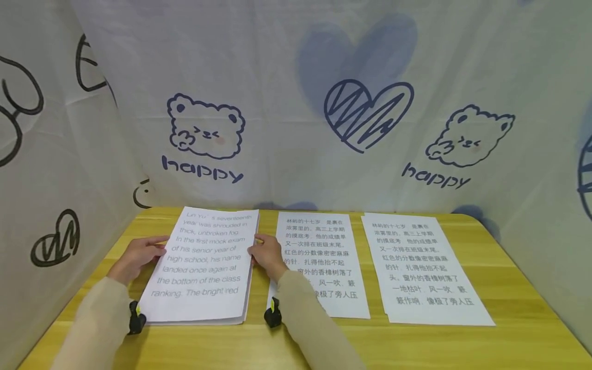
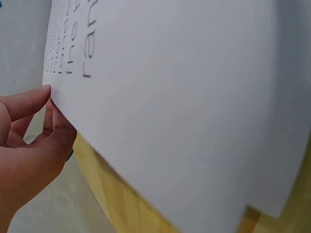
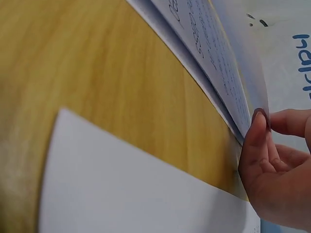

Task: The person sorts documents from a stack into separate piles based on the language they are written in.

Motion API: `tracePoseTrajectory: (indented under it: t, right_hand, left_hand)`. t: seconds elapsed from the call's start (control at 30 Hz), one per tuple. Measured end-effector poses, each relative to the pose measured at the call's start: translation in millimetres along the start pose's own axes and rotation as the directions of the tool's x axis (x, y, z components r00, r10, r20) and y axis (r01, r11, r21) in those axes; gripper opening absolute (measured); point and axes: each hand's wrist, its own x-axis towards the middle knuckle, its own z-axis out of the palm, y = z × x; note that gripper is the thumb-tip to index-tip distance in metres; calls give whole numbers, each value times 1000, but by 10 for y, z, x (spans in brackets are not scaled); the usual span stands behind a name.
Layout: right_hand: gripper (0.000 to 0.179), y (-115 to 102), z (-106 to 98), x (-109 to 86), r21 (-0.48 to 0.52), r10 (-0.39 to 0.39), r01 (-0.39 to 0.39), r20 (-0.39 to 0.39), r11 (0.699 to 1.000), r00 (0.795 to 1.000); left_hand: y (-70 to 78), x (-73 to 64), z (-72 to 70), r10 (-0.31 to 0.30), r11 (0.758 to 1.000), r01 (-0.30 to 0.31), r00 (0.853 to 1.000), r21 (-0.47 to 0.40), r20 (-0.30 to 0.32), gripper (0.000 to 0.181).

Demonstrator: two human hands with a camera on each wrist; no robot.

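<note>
A sheet of paper (image 1: 196, 257) printed with large English text lies on top of other sheets at the table's left. My left hand (image 1: 139, 257) pinches its left edge, and the left wrist view shows fingertips (image 2: 44, 91) at that edge. On the opposite side, my right hand (image 1: 268, 254) holds the right edge between thumb and forefinger. In the right wrist view, the pinched sheet (image 3: 250, 53) stands raised from another printed sheet (image 3: 194, 36) beneath it. Underneath the right forearm, a stack of sheets with Chinese text (image 1: 319, 246) is partly covered.
Farther right lies a second stack of Chinese-text sheets (image 1: 425, 272), its pages slightly offset. Everything rests on a yellow wood-grain table (image 1: 504, 288). A pale cloth (image 1: 287, 103) with bear and heart drawings hangs behind and along the sides. Black wrist straps (image 1: 137, 318) sit on both sleeves.
</note>
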Motion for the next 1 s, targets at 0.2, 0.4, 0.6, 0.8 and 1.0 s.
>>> tracePoseTrajectory:
  t: [0.2,0.4,0.6,0.8,1.0]
  right_hand:
    - [57,-16,25,-32,-28,17,-16,33,999,999]
    - [55,-21,30,-46,-72,23,-21,33,997,999]
    - [47,-28,27,-54,-202,-4,0,-21,979,1000]
    - [44,-76,21,-78,-208,-2,-4,-27,978,1000]
    - [44,-104,-72,-71,-177,17,-14,15,984,1000]
  left_hand:
    - [0,-9,36,-16,1000,16,1000,-2,-12,50]
    - [-27,-7,33,-23,1000,24,1000,-15,4,51]
    - [-57,5,29,-29,1000,29,999,8,31,56]
    - [-41,-19,-6,-30,999,31,999,36,-14,66]
    - [-77,78,-43,-7,1000,8,999,23,-52,68]
